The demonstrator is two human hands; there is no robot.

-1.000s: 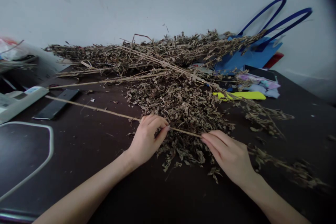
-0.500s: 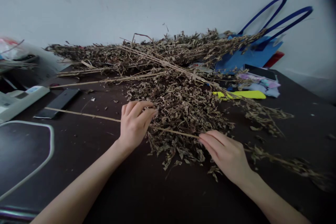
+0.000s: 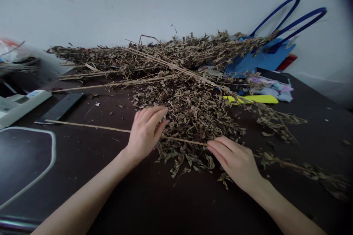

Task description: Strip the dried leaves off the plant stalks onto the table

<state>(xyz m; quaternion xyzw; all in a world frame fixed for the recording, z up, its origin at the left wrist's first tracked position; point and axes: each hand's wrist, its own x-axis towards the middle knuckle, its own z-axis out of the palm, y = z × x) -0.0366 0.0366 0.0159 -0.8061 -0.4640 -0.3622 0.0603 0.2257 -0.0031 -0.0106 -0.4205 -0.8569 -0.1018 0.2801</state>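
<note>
A long dry stem (image 3: 184, 140) lies slanted over a heap of crumpled dried leaves (image 3: 193, 110) on the dark table (image 3: 165, 205). My right hand (image 3: 237, 161) pinches the stem near the heap's lower right, and the stem's leafy end (image 3: 309, 170) reaches out past it to the right. My left hand (image 3: 146, 132) is over the stem at the heap's left edge, its fingers curled and pressed together near the leaves; what they hold, if anything, is hidden. The bare stem end runs left to a dark phone (image 3: 62, 108).
A long pile of dried plants (image 3: 165, 53) lies along the wall, with a blue bag (image 3: 256, 58) at its right. A yellow object (image 3: 259, 99) and a pastel cloth (image 3: 275, 88) are below the bag. At left are a white power strip (image 3: 27, 106) and a white cable (image 3: 53, 150).
My left hand has shifted slightly right, with its fingers turned. The stem's bare left end has dropped a little. My right hand still holds the stem, almost unmoved.
</note>
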